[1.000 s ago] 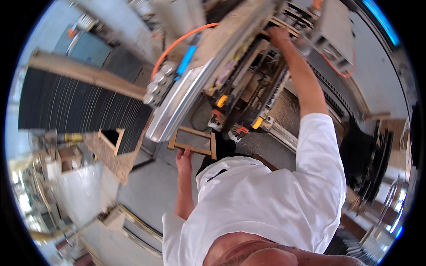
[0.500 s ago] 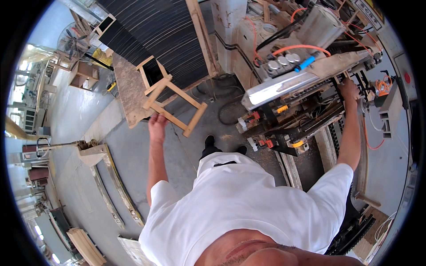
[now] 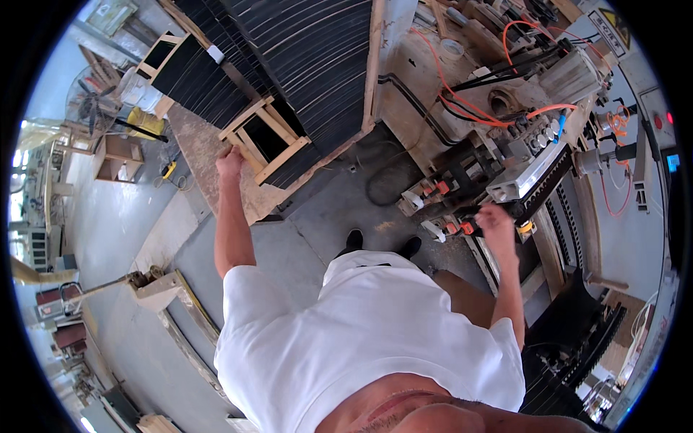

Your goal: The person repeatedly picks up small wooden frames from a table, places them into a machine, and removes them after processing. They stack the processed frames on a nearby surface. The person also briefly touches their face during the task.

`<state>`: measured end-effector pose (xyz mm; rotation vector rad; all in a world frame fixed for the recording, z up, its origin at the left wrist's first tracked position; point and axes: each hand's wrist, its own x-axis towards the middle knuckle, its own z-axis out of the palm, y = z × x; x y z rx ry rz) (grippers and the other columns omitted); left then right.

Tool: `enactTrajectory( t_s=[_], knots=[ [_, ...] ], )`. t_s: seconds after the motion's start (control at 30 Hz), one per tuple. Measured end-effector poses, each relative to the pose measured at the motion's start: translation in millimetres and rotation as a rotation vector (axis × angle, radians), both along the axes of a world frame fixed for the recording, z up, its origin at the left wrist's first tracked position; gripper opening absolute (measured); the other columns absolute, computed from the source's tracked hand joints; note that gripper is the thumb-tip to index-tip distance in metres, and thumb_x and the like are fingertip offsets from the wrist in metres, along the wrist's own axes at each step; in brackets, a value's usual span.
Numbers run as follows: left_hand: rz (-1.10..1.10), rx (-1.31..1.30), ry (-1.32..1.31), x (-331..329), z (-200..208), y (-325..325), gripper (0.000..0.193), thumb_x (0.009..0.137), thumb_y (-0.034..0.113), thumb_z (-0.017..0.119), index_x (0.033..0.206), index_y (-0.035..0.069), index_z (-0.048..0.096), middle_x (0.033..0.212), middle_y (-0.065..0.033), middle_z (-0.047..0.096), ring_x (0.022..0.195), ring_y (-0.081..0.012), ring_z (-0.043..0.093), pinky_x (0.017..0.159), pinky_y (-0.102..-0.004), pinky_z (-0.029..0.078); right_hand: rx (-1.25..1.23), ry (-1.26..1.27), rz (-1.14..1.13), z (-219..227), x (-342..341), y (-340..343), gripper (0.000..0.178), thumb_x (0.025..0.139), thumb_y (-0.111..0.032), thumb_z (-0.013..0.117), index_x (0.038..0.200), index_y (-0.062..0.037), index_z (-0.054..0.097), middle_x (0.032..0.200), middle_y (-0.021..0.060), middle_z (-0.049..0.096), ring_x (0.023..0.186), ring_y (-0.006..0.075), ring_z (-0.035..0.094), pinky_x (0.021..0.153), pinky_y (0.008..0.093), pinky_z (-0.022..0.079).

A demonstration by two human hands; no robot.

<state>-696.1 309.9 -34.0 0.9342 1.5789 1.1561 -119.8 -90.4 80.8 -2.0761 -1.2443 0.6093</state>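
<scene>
My left hand point(image 3: 229, 163) is closed on the near left corner of a small rectangular wooden frame point(image 3: 283, 162). The frame lies against a stack of dark, thin-edged pieces point(image 3: 303, 65), with another light wood piece partly overlapping it. Beneath my left wrist is a worn brown board point(image 3: 191, 137). Out to the right, my right hand point(image 3: 497, 220) hangs in front of the machine's near end, beside its orange-red clamp parts point(image 3: 466, 228). Motion smears its fingers, so their pose is unclear.
A machine with a metal bar point(image 3: 530, 173) and orange air hoses point(image 3: 552, 108) stands at the right. A pallet jack point(image 3: 162, 292) is on the floor at the left. Farther left are a fan point(image 3: 96, 105) and an open wooden box point(image 3: 118, 159).
My left hand has brought the wooden frame up and left onto the dark stack. My right hand has come away from the machine's far side toward my body. The view has turned.
</scene>
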Motion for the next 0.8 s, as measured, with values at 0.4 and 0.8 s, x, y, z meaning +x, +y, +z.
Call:
enactTrajectory(
  t_s=[0.4, 0.8],
  knots=[
    [-0.475, 0.591, 1.112, 72, 25, -60, 0.053, 0.076, 0.035, 0.074, 0.114, 0.0, 0.06, 0.112, -0.0215, 0.061, 0.107, -0.0388, 0.055, 0.093, -0.0478, 0.042, -0.304, -0.006, -0.125, -81, -71, -59, 0.021, 0.078, -0.015, 0.071, 0.095, -0.0044, 0.065, 0.088, 0.0159, 0.067, 0.082, 0.0301, 0.066, 0.074, 0.0377, 0.051],
    [-0.694, 0.378, 1.1, 112, 6, -68, 0.051, 0.077, 0.019, 0.073, 0.123, 0.002, 0.056, 0.115, -0.0219, 0.059, 0.103, -0.0404, 0.058, 0.085, -0.0468, 0.048, -0.168, -0.549, -0.261, 70, -29, -149, 0.023, 0.08, -0.019, 0.069, 0.098, -0.0063, 0.065, 0.101, 0.0135, 0.066, 0.097, 0.0322, 0.062, 0.085, 0.0407, 0.05]
  ],
)
